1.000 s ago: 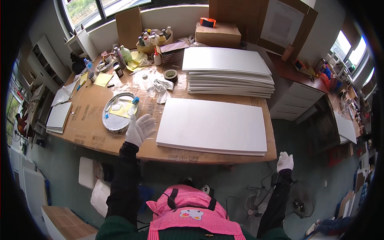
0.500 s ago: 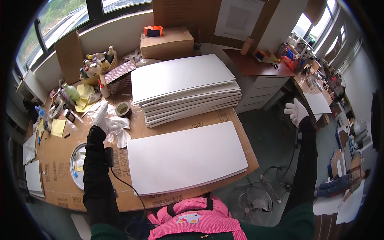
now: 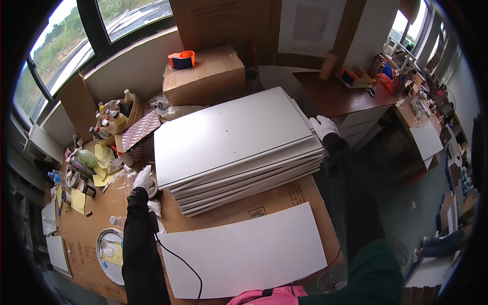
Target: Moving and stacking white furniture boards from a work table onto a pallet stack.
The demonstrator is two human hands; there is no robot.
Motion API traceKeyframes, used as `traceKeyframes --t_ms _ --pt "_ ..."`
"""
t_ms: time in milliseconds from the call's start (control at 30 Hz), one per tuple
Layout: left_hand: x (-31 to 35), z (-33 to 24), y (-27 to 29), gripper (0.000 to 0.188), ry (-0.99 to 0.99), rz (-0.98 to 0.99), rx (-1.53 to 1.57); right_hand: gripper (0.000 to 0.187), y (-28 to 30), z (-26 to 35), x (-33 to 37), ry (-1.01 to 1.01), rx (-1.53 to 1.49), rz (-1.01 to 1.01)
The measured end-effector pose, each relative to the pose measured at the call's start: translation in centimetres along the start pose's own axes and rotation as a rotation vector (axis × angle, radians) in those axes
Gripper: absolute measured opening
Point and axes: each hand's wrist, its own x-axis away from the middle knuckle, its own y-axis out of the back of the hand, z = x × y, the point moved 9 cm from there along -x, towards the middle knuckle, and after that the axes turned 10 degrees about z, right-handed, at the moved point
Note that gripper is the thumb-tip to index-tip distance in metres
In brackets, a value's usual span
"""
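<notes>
A stack of white boards (image 3: 229, 134) stands on the cardboard-covered table, its upper boards slightly out of line. My right hand (image 3: 324, 127), in a white glove, is at the stack's right edge with fingers stretched toward the boards; whether it presses on them I cannot tell. Just off the left edge of the stack is my left hand (image 3: 143, 179), also gloved, fingers extended and nothing visible in it. A tape roll (image 3: 153, 188) sits partly hidden behind that hand. Nearer to me a separate white board (image 3: 244, 254) lies flat, partly covered at its near edge by my pink apron.
Bottles in a basket (image 3: 114, 119), yellow cloths (image 3: 104, 160) and jars crowd the table's left side, with a round white lid (image 3: 104, 274) closer. Behind the stack is a cardboard box (image 3: 203, 76) bearing an orange-and-black tape dispenser (image 3: 182, 60). A reddish-brown desk (image 3: 340, 96) stands right.
My right hand has come inward from the open space on the right to the stack's right edge. My left hand has moved closer to its left edge. The view has shifted forward.
</notes>
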Motion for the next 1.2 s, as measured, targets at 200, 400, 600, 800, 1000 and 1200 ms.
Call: traceKeyframes --t_ms 200,400,600,800,1000,1200 --pt "-3.3 -9.2 -15.0 0.049 0.191 0.035 0.535 0.061 -1.8 -5.6 -2.5 -0.351 0.326 0.089" --pt "-5.6 -8.5 -14.7 0.058 0.119 0.083 0.282 0.049 -2.6 -5.8 -1.4 -0.251 0.251 -0.057" --pt "-5.0 -9.7 -13.1 0.068 0.035 0.033 -0.080 0.045 -4.3 -9.8 1.3 -0.239 -0.028 -0.156" --pt "-5.6 -9.4 -13.5 0.073 0.039 0.127 0.035 0.047 -4.3 -9.2 2.3 -0.307 -0.084 -0.112" --pt "-3.3 -7.9 -10.8 0.079 0.183 0.105 -0.131 0.048 -5.7 -7.5 7.6 -0.298 -0.063 -0.081" --pt "3.0 -3.9 -11.4 0.070 0.287 0.292 0.316 0.058 -5.1 -7.3 12.0 -0.304 -0.126 0.129"
